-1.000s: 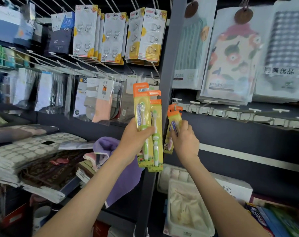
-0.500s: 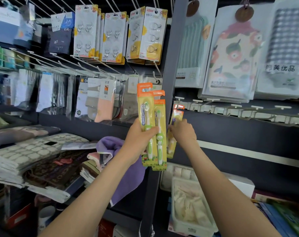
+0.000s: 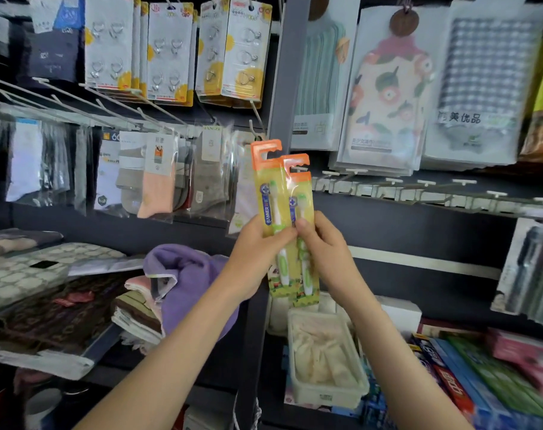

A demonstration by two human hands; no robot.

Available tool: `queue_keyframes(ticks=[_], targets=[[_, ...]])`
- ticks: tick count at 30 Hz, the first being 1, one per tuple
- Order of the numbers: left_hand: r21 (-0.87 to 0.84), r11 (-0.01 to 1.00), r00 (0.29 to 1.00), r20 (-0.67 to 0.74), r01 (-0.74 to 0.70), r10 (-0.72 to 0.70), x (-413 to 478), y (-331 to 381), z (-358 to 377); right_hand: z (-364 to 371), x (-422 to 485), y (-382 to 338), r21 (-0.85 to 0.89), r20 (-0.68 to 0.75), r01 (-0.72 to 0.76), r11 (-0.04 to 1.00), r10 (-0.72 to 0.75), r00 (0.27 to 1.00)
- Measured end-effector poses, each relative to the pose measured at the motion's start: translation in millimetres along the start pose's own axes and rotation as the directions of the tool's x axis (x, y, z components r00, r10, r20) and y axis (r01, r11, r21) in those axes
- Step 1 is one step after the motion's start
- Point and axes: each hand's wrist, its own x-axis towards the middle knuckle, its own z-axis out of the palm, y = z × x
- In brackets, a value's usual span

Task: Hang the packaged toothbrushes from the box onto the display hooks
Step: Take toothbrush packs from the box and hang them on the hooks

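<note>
Your left hand grips overlapping packaged toothbrushes, yellow cards with orange hang tabs and green-and-white brushes, upright between both hands; your right hand pinches their right side.

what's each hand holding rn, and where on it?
Both hold the toothbrush packs at mid-height: left hand grips the front one, right hand pinches the one behind.

left shelf — folded cloths, purple towel | right shelf — white tub, coloured boxes
</note>
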Motion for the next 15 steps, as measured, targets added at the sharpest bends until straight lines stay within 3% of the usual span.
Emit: queue_keyframes(ticks=[3, 6, 9, 15], targets=[[-0.016, 1.0, 1.0, -0.007, -0.012, 0.012, 0, 2, -2, -14, -1, 2, -0.065, -0.021, -0.01, 0.998, 0.009, 1.0], [-0.146, 0.987, 0.983, -0.178, -0.064, 0.037, 7, 5, -11, -28, 1, 13, -0.161, -0.1, -0.001, 0.987, -0.015, 0.995], [-0.161, 0.982, 0.957, -0.285, -0.099, 0.05, 16, 7, -26, -41, 4, 27, -0.318, -0.062, -0.014, 0.948, -0.007, 0.998], [-0.09, 0.995, 0.97, -0.242, -0.039, 0.016, 19, 7, -32, -38, 28, 39, -0.549, 0.031, -0.032, 0.835, 0.058, 0.998]])
